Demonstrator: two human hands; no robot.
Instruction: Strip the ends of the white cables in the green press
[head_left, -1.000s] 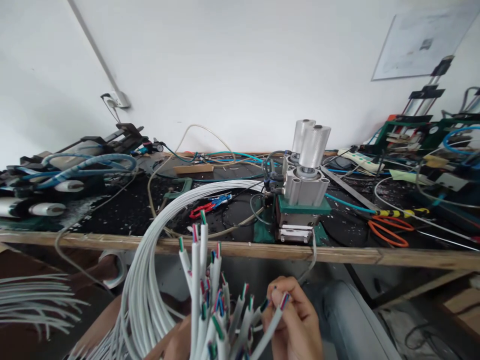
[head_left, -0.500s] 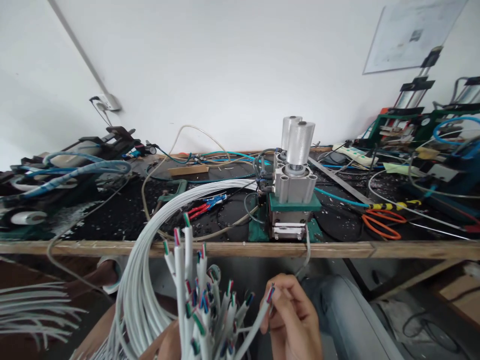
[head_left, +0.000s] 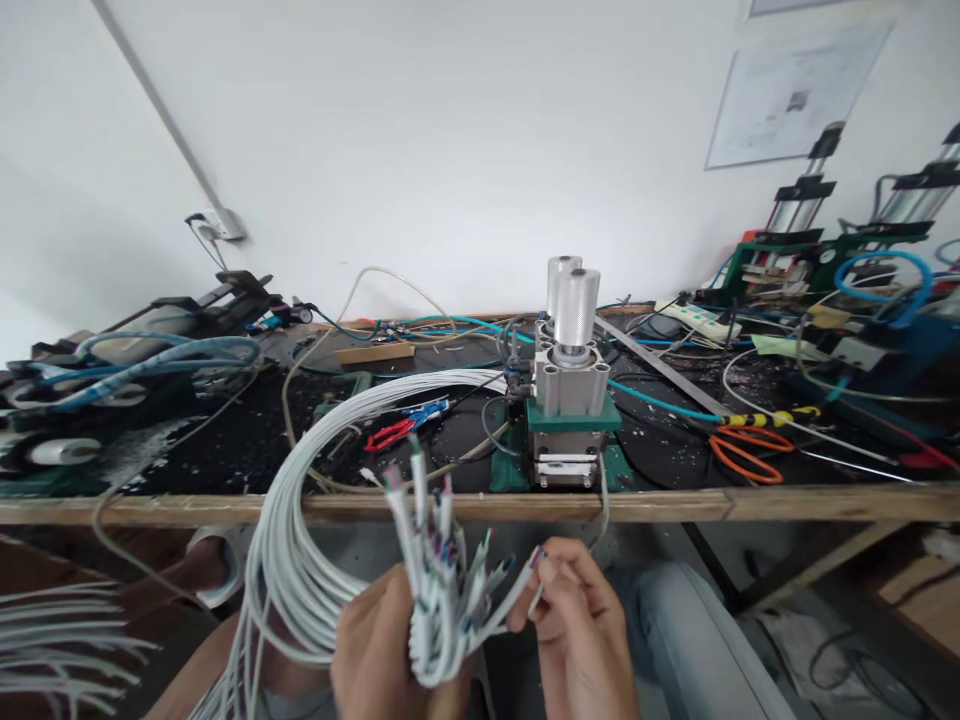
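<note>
Single head-worn view; faces forward and slightly down across the desk (head_left: 480,505) toward the wall (head_left: 450,150); hands close at bottom edge.

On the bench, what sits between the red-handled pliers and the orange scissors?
In the head view, the pneumatic press on its green base stands between the red-handled pliers and the orange scissors.

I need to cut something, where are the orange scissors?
In the head view, orange scissors lie on the bench, right of the metal press.
</note>
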